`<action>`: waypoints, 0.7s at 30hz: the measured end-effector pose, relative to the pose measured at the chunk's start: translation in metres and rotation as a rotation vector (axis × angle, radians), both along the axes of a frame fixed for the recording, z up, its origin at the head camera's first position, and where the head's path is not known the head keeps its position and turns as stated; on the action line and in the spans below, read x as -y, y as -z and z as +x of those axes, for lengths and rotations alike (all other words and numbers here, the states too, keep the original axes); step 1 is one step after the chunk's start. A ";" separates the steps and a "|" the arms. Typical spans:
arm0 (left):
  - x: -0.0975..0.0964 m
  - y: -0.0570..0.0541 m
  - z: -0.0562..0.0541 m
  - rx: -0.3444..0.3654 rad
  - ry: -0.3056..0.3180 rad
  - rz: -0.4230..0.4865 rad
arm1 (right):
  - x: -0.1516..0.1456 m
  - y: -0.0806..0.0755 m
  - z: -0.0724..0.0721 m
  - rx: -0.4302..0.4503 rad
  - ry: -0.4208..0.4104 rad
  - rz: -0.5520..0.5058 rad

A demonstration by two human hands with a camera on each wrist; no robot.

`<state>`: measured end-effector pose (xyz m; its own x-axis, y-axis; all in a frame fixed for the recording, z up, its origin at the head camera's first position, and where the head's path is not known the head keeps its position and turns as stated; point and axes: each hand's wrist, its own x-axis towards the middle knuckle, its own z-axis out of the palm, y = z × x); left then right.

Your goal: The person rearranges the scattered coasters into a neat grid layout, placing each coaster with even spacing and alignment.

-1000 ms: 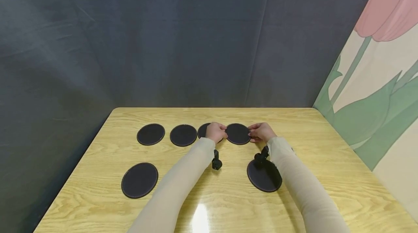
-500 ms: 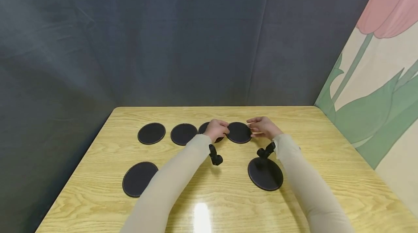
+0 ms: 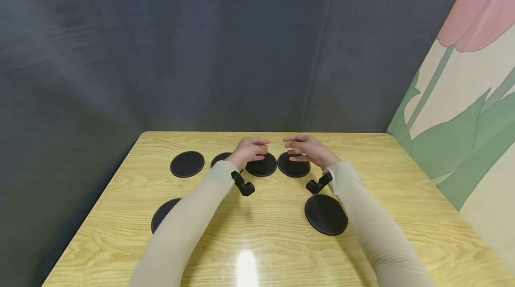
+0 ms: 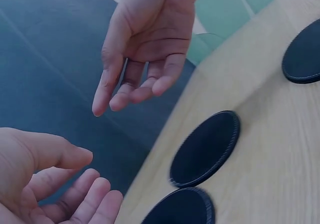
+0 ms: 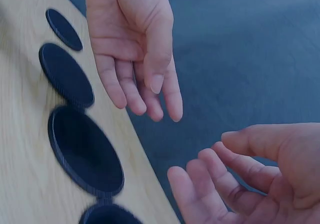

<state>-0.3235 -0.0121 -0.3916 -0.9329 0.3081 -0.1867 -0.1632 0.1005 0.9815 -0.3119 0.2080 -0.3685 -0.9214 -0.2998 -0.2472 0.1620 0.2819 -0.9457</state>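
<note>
Both hands hover above the back row of black round coasters with stitched rims. My left hand (image 3: 248, 150) is above a coaster (image 3: 263, 167) in that row, its fingers loosely bent and holding nothing. Facing it, my right hand (image 3: 309, 149) is raised over the neighbouring coaster (image 3: 293, 168), likewise holding nothing. Those two coasters lie flat, edge to edge. In the left wrist view, the right hand (image 4: 155, 39) has its palm showing and fingers slightly bent. The right wrist view shows the left hand (image 5: 135, 49) with its fingers hanging down, apart from the coasters.
Farther left in the row lie another coaster (image 3: 187, 164) and one partly hidden by the left wrist (image 3: 219, 158). Nearer the front are a coaster (image 3: 162, 213) partly covered by the left sleeve and another (image 3: 326, 215) at right. A dark curtain (image 3: 241, 54) hangs behind the wooden table (image 3: 273, 242).
Both hands have let go of the right-hand coaster of the back row and lifted. The left hand has moved left, the right hand slightly left, over the coasters. The coasters appear unmoved.
</note>
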 end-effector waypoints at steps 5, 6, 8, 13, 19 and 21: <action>0.029 -0.009 0.000 -0.022 -0.021 -0.006 | 0.024 -0.007 -0.002 -0.049 -0.048 -0.043; 0.034 -0.011 0.001 -0.026 -0.029 -0.005 | 0.028 -0.008 -0.003 -0.059 -0.053 -0.047; 0.046 -0.016 0.002 -0.038 -0.044 0.003 | 0.038 -0.010 -0.005 -0.074 -0.062 -0.059; 0.072 -0.026 0.004 -0.066 -0.081 0.008 | 0.062 -0.013 -0.008 -0.079 -0.068 -0.068; 0.106 -0.030 0.007 -0.087 -0.137 -0.015 | 0.093 -0.007 -0.012 -0.067 -0.099 -0.083; 0.118 -0.029 0.008 -0.091 -0.156 -0.008 | 0.104 -0.004 -0.012 -0.069 -0.112 -0.092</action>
<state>-0.3159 -0.1300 -0.3627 -0.9824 0.1572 -0.1008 -0.0876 0.0891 0.9922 -0.3239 0.1037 -0.3646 -0.8950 -0.4197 -0.1508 0.0678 0.2061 -0.9762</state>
